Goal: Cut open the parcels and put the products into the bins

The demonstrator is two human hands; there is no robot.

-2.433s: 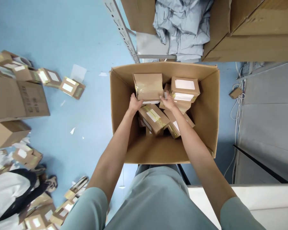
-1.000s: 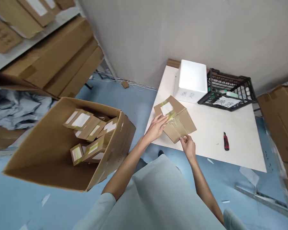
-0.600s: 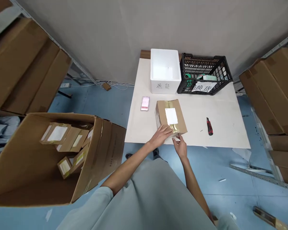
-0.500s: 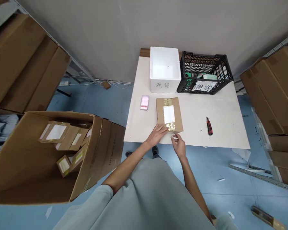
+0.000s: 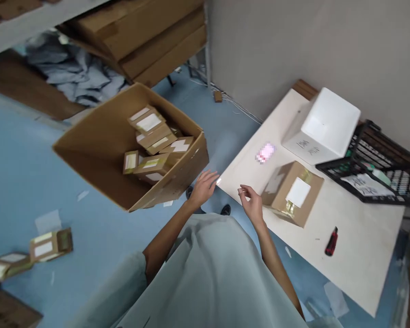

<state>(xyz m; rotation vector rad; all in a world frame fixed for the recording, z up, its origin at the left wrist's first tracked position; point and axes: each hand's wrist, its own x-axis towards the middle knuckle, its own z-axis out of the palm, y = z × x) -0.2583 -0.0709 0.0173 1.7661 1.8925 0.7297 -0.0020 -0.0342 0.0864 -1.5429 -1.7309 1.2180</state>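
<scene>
My left hand (image 5: 202,187) is in the air between the big carton and the table's near left corner, fingers stretched out and holding nothing I can make out. A small white bit shows by its fingertips; whether they touch it I cannot tell. Over the table's front edge my right hand (image 5: 253,204) is loosely curled, thumb and fingers slightly apart, with no object visible in it. Just right of it a taped cardboard box (image 5: 313,193) with a white label stands on the table (image 5: 357,264). The large open carton (image 5: 100,141) on the left holds several small labelled boxes (image 5: 153,166).
A red and black box cutter (image 5: 331,241) lies on the table. Behind the taped box are a white bin (image 5: 331,120), a black plastic crate (image 5: 372,198) and a blurred pink item (image 5: 265,153). Small boxes (image 5: 51,245) lie on the floor at left; shelves hold large cartons.
The view has swung left toward the large carton. Both hands have come away from the taped box, the left one moving toward the carton. The box stays on the table.
</scene>
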